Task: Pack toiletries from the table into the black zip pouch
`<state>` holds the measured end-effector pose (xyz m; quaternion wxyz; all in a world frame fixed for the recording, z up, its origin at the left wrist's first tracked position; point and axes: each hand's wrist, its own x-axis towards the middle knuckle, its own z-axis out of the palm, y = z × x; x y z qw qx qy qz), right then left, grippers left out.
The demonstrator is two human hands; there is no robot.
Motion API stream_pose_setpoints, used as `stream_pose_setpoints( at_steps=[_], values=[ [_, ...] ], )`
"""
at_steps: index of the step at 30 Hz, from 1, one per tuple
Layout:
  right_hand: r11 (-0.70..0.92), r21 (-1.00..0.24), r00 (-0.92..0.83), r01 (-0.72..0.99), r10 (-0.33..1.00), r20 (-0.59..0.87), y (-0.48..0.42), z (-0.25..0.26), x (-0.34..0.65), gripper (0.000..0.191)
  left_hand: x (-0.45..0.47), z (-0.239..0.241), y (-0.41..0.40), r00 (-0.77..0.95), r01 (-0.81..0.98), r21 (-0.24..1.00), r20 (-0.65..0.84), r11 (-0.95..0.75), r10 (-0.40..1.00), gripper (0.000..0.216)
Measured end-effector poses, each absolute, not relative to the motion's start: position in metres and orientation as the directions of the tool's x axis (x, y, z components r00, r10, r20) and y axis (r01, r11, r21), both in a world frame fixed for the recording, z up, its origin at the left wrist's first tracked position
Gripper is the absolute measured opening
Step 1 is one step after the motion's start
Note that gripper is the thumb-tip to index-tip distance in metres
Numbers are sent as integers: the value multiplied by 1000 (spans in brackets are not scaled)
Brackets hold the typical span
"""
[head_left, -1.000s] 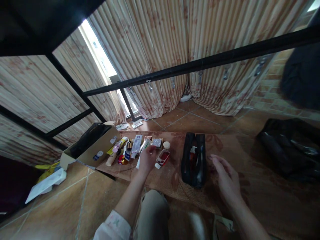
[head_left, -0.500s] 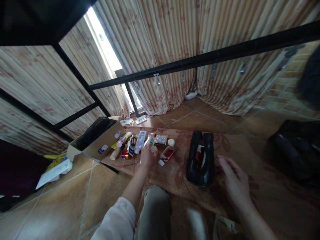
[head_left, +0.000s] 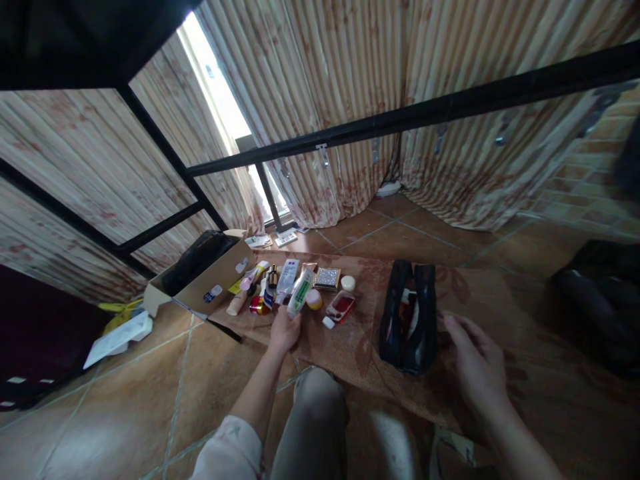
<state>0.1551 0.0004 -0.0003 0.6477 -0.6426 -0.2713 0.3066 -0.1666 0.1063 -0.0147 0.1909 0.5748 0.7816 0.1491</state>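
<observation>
A white tube with green print (head_left: 301,292) is pinched in my left hand (head_left: 286,331), its far end pointing up and away over the bench. Close around it lie a jar with a pale yellow body (head_left: 314,299), a white-and-purple tube (head_left: 287,279) and a glittery compact (head_left: 328,278). My right hand (head_left: 477,363) is just right of an unzipped black pouch (head_left: 423,333), thumb extended and fingers loosely curled; nothing shows in it. Inside the pouch are a reddish-brown item (head_left: 407,312) and something white. A clear-and-red case (head_left: 341,307) sits between the pouch and my left hand.
A cardboard box (head_left: 220,283) holding a black item stands at the bench's left end. Several small cosmetics lie beside it. A white round lid or jar (head_left: 349,283) is behind the red case. A dark bag (head_left: 600,307) lies at right. A black metal bar (head_left: 380,123) crosses ahead.
My left hand has picked up the white-and-green tube and drawn back toward me slightly. The jar behind it is uncovered. My right hand stays beside the pouch. The view has shifted slightly.
</observation>
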Motion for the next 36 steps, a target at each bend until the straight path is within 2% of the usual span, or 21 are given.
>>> stream_pose_setpoints(
  at_steps=[7, 11, 14, 18, 22, 26, 29, 33, 36],
  values=[
    [-16, -999, 676, -45, 736, -42, 1, 0, 155, 37, -170, -11, 96, -222, 854, 453, -123, 254, 967, 33],
    [-21, -997, 678, -76, 732, -67, -1, 2, 155, 37, -172, -4, 105, -228, 908, 373, 61, 190, 972, 37],
    [-41, -997, 690, -59, 721, -70, -1, 3, 155, 37, -171, 2, 122, -236, 950, 251, 185, 186, 954, 37],
    [-72, -997, 689, -13, 722, -61, 0, 3, 157, 38, -169, 8, 148, -172, 983, 68, 67, 168, 983, 38],
    [-68, -998, 682, -2, 729, -52, 2, 0, 158, 39, -174, 10, 165, -180, 983, 48, 6, 180, 984, 37],
    [-57, -998, 674, -19, 737, -55, 3, -2, 159, 39, -181, 12, 166, -198, 976, 86, -10, 198, 980, 35],
    [-37, -999, 680, -30, 732, -47, 3, -2, 159, 38, -183, 16, 161, -227, 962, 160, 13, 222, 974, 31],
    [-2, -999, 680, -32, 733, -23, 3, -3, 159, 36, -186, 28, 143, -293, 905, 334, 35, 265, 956, 23],
    [20, -998, 686, -57, 727, -25, 3, -4, 159, 36, -185, 35, 113, -304, 820, 513, 14, 255, 952, 26]
  ],
)
